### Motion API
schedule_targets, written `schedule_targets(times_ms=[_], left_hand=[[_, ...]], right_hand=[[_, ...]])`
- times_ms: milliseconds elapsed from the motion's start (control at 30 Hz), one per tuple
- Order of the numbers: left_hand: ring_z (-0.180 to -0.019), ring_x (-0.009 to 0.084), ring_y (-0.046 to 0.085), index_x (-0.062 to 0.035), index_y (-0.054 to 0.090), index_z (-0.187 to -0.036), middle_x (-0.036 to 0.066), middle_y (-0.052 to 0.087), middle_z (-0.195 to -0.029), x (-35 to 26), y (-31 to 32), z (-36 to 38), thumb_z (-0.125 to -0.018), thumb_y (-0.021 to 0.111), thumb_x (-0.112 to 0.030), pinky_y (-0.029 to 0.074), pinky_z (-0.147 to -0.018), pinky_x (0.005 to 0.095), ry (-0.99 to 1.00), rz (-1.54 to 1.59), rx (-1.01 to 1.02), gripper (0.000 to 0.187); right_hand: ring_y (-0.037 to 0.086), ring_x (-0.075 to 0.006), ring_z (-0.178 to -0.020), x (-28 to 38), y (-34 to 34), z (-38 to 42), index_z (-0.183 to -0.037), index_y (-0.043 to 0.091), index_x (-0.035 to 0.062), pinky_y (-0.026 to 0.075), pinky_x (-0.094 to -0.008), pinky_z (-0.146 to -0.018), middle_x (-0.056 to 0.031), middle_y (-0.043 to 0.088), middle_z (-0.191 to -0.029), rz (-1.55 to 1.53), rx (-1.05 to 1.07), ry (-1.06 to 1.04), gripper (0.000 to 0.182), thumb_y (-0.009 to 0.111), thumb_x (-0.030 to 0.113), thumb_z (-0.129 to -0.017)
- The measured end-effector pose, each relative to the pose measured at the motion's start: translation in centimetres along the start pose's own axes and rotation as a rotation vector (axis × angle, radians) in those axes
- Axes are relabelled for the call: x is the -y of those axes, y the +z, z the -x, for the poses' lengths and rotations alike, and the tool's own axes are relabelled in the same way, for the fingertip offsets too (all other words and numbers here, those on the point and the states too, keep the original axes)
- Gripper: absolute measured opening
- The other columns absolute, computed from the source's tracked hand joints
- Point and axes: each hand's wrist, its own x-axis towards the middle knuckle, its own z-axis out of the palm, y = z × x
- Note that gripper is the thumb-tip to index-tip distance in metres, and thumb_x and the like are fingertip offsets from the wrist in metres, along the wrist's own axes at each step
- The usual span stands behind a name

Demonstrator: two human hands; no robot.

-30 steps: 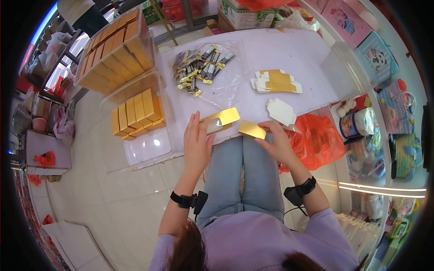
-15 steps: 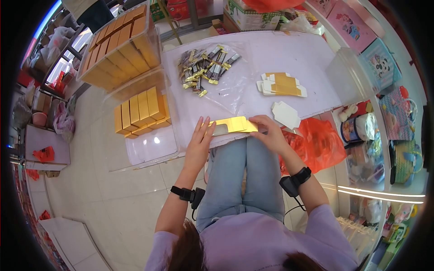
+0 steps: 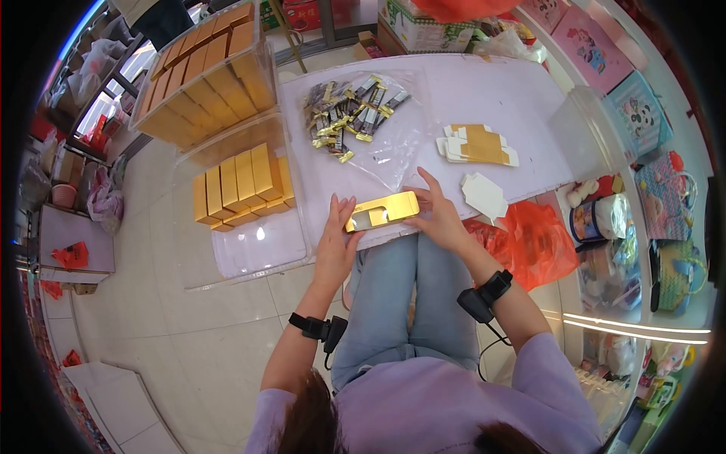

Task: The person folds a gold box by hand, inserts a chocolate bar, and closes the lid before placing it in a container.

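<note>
A shiny gold box point(image 3: 395, 206) with a cut-out in its face lies across the table's near edge, in front of my lap. My left hand point(image 3: 334, 240) holds its left end, fingers on the far side and thumb on the near side. Around the right end curls my right hand point(image 3: 445, 222), its thumb at the near edge and one finger raised. Just beyond, small dark packets with gold ends point(image 3: 355, 113) lie heaped on a clear plastic bag point(image 3: 386, 163). Flattened gold-and-white cartons point(image 3: 484, 144) and a white card piece point(image 3: 484, 195) rest to the right.
On the left, one clear bin point(image 3: 215, 87) is packed with gold boxes, and a lower tray point(image 3: 257, 253) holds several more gold boxes point(image 3: 240, 181). A clear container point(image 3: 594, 129) stands at the table's right end. Below it hangs a red plastic bag point(image 3: 529, 242); shelves of goods line the right.
The gold box's right end now looks folded closed, where a flap stuck out before. My right hand has shifted slightly left and raised a finger; my left thumb now shows at the near edge.
</note>
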Motion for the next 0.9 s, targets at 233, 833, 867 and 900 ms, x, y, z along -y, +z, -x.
schedule_targets(times_ms=[233, 833, 867, 900], left_hand=[[-0.136, 0.0336, 0.044, -0.0011, 0.03, -0.149, 0.015, 0.048, -0.146, -0.1, 0.0, 0.0, -0.086, 0.068, -0.001, 0.039, -0.111, 0.0393, -0.001, -0.038, -0.033, 0.074], [-0.126, 0.0338, 0.052, -0.0062, 0.044, -0.143, 0.018, 0.053, -0.136, 0.0, -0.2, 0.2, -0.084, 0.071, 0.0, 0.043, -0.106, 0.0384, -0.012, 0.008, -0.061, 0.065], [-0.125, 0.0337, 0.052, -0.006, 0.044, -0.143, 0.018, 0.054, -0.136, -0.1, -0.2, 0.2, -0.084, 0.071, 0.0, 0.043, -0.106, 0.0382, -0.007, 0.006, -0.066, 0.065], [-0.125, 0.0337, 0.052, -0.006, 0.044, -0.143, 0.018, 0.054, -0.136, -0.1, -0.2, 0.2, -0.084, 0.071, 0.0, 0.043, -0.106, 0.0382, -0.008, 0.005, -0.068, 0.065]], right_hand=[[0.054, -0.029, -0.127, -0.1, 0.4, 0.3, -0.154, 0.014, 0.0087, 0.045, -0.0405, -0.107, -0.0193, 0.048, -0.143, -0.117, 0.024, 0.015, 0.096, 0.073, -0.006, -0.08], [0.066, -0.0121, -0.095, -1.0, -0.1, -1.8, -0.121, 0.06, -0.0039, 0.053, -0.0264, -0.082, -0.0058, 0.068, -0.107, -0.279, 0.115, 0.196, 0.032, 0.066, 0.005, -0.091], [0.066, -0.0121, -0.094, -1.0, 0.0, -2.0, -0.119, 0.061, -0.004, 0.053, -0.0263, -0.082, -0.0056, 0.069, -0.105, -0.269, 0.129, 0.212, 0.031, 0.066, 0.005, -0.091], [0.066, -0.0121, -0.094, -1.1, 0.2, -2.0, -0.119, 0.061, -0.004, 0.053, -0.0263, -0.082, -0.0056, 0.069, -0.105, -0.269, 0.132, 0.212, 0.031, 0.066, 0.005, -0.091]])
